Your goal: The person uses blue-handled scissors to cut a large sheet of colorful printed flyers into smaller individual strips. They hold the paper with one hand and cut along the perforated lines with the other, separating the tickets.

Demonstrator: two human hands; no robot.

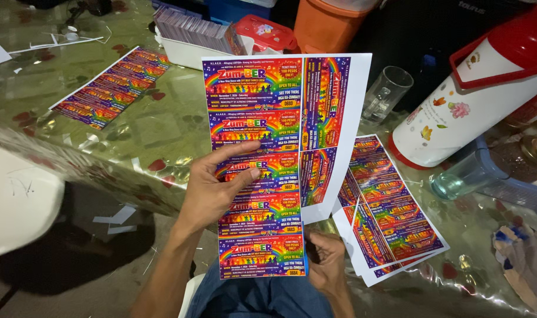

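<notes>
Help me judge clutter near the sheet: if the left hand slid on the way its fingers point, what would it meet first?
The left hand points right across the colourful printed ticket sheet it holds. Past that sheet's white edge, the stack of similar printed sheets on the table probably comes first; depth is unclear.

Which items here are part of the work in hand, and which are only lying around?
In hand: printed ticket sheet, held by left hand and right hand; stack of ticket sheets; another ticket sheet on the table.

Lying about: flowered thermos, glass mug, orange bucket, white tray.
</notes>
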